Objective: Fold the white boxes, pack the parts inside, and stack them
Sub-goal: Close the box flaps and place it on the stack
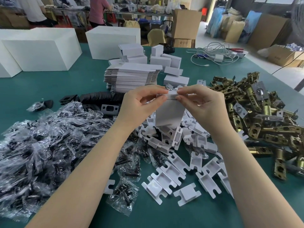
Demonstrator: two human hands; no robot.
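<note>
Folding step in hand: the small white cardboard box (169, 112) is held upright above the heap of white die-cut card inserts (177, 176), w/ its top end up between both hands. Left hand (139, 104) pinches the top flap from the left, thumb and forefinger clamped on the card edge; right hand (204, 104) pinches the same flap from the right, fingertips (181, 94) pressed together on it. Looks like the end flap is being tucked shut (can't tell whether the lower end is closed, or if anything's inside yet). Next move, by my read: push the tuck tab in squarely, then flip the box and load parts, prob. a brass-coloured metal latch (256, 122) from the pile at right, a black screw packet in clear plastic (49, 139) from the left, plus an insert. Finished closed white boxes (164, 61) sit stacked beyond the pile of flat unfolded white box blanks (131, 76) on the green table (49, 86).
</note>
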